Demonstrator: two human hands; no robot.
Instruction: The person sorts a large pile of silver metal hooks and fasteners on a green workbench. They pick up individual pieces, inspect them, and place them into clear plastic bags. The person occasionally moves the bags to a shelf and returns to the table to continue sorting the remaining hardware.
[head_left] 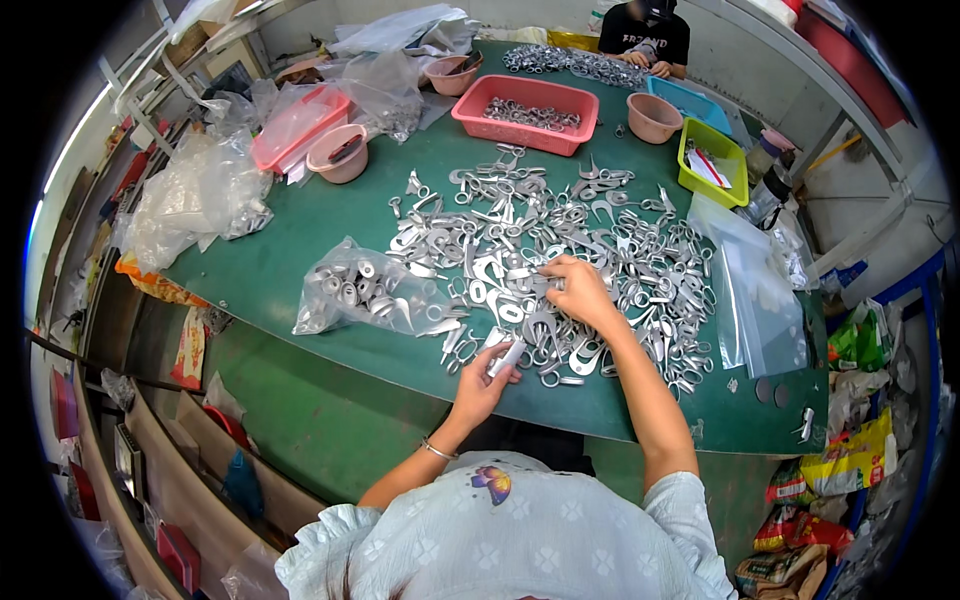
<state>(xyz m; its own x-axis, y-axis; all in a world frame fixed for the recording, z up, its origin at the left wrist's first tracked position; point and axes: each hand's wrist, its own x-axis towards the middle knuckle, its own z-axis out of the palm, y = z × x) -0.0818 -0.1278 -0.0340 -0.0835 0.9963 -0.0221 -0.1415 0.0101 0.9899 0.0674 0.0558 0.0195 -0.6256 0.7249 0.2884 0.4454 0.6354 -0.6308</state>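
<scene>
My left hand (482, 385) is closed around a pale silvery metal piece (507, 359), held upright near the table's front edge. My right hand (582, 295) reaches into the pile of grey metal parts (620, 225), its fingers bent together at the pile; whatever is between them is too small to make out. Many of these parts have rings, hooks or flat plates with oval holes. To the left of the pile lies a clear plastic bag (335, 315) with more metal parts inside, its mouth toward the pile.
Behind the pile stands a pink tub (470, 118) of small parts. Pink bowls (340, 170), a lime-green basket (740, 185) and a blue tray (690, 100) stand around it. Clear bags (745, 310) lie at the right. A person (645, 40) works at the far end.
</scene>
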